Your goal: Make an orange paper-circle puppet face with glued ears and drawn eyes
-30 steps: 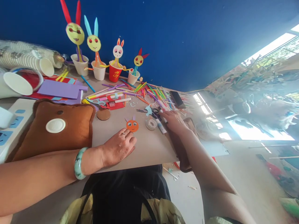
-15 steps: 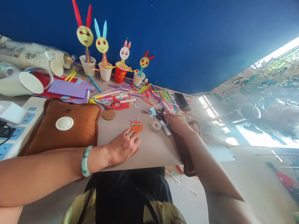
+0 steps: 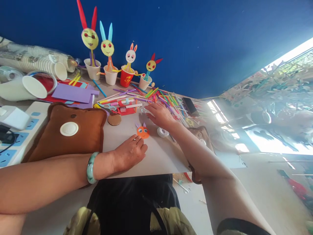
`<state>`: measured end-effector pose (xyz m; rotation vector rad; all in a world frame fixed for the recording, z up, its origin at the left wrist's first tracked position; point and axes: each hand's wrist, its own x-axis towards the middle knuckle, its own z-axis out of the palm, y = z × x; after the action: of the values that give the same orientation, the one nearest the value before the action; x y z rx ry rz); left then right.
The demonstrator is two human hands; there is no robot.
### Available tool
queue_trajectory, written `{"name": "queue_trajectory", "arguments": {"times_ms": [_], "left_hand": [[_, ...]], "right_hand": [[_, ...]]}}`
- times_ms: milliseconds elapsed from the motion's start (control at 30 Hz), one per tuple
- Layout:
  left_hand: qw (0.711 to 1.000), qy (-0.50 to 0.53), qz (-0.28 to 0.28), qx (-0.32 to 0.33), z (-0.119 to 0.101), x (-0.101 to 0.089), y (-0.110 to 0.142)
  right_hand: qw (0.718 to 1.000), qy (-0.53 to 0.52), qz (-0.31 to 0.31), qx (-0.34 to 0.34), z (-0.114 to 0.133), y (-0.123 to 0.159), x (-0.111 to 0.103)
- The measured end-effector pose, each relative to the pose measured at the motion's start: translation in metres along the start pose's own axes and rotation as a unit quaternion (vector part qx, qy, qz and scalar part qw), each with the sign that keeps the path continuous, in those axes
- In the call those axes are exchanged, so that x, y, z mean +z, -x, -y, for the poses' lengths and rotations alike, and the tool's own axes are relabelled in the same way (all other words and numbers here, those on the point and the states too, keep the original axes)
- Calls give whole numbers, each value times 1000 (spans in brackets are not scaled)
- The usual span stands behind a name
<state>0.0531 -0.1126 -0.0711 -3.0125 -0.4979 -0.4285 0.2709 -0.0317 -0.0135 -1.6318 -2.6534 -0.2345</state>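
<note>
An orange paper rabbit face with purple ears and drawn eyes lies on the table. At its lower edge my left hand is closed, fingers curled, with the fingertips on the paper. My right hand reaches over the table, fingers apart and holding nothing, close to small clear scraps. Beneath the right wrist sits a roll of clear tape, partly covered. The scissors and most of the glue stick are hidden behind the hand and forearm.
Rabbit figures in paper cups line the blue wall. Coloured sticks and markers spread along the back. A cardboard disc, brown cushion-like warmer, power strip and purple sheets lie left; a phone lies right.
My right hand has moved left and away from the scissors and glue stick, toward the clear scraps. My left hand has stayed on the orange rabbit face.
</note>
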Motion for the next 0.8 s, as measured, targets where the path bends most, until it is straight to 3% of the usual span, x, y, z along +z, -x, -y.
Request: {"name": "queue_trajectory", "arguments": {"times_ms": [200,433,533,633,700,800], "left_hand": [[1000,-11,0,9,0,2,1],[1000,-22,4,12,1,-1,0],[1000,-6,4,10,1,-1,0],[1000,11,5,-1,0,0,0],[1000,16,7,-10,0,0,0],[999,30,9,-20,1,-1,-1]], "right_hand": [[999,34,40,9,13,-51,21],[997,48,52,38,15,-57,14],[997,15,20,79,11,-41,0],[984,-88,-90,127,7,-5,-16],[953,-196,-172,154,7,29,-26],[911,-316,-204,167,11,86,-37]]}}
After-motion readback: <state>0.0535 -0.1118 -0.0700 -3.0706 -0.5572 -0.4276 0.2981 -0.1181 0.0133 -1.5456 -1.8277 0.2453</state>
